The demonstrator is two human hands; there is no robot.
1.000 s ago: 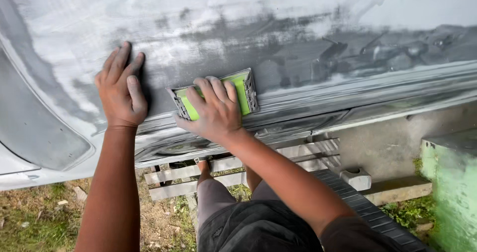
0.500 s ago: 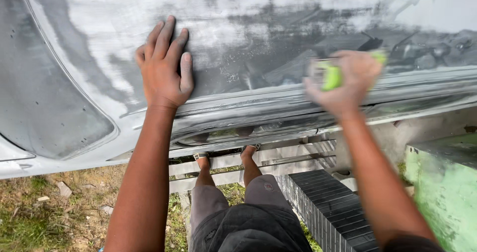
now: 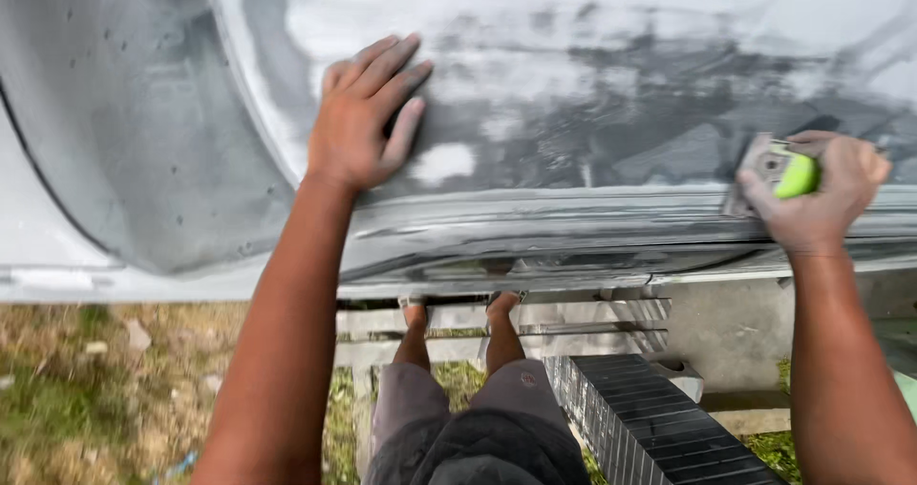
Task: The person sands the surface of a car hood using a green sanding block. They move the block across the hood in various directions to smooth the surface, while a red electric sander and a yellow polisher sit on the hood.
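Right hand (image 3: 820, 198) apparently clasps sanding block (image 3: 778, 172).

Soft, even daylight, no hard shadows or glare. Right hand (image 3: 820, 191) w/ green sanding block (image 3: 789, 173) slightly motion-blurred; left hand (image 3: 361, 114) sharper. Wide-angle bend at edges (panel (image 3: 592, 84) curves), grass (image 3: 86, 389) bottom left soft.

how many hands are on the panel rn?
2. The left hand lies flat on the grey sanded panel, upper middle. The right hand presses a green sanding block against the panel's lower ridge at far right. No other hands in view.
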